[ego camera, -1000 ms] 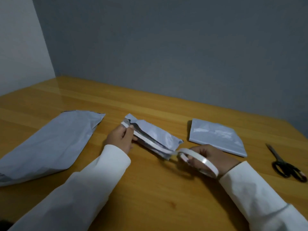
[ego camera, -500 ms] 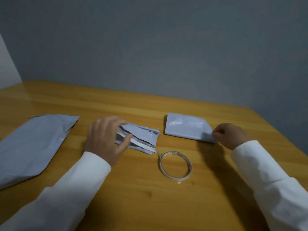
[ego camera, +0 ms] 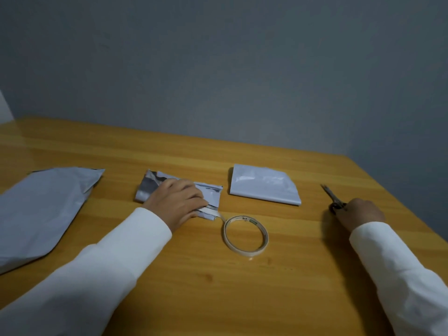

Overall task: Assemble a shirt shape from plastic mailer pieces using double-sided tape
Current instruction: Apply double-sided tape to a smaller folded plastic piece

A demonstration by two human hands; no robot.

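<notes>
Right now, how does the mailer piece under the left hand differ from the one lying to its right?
The middle mailer piece is crumpled, pressed by the left hand and taped; the right mailer piece lies flat, smooth, untouched and untaped. Both are grey plastic on the table.

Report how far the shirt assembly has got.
Done: tape strip laid along the middle mailer piece, still joined to the tape roll. In hand: left hand presses that piece; right hand reaches the scissors. Left: cutting, then joining large piece and folded piece.
</notes>
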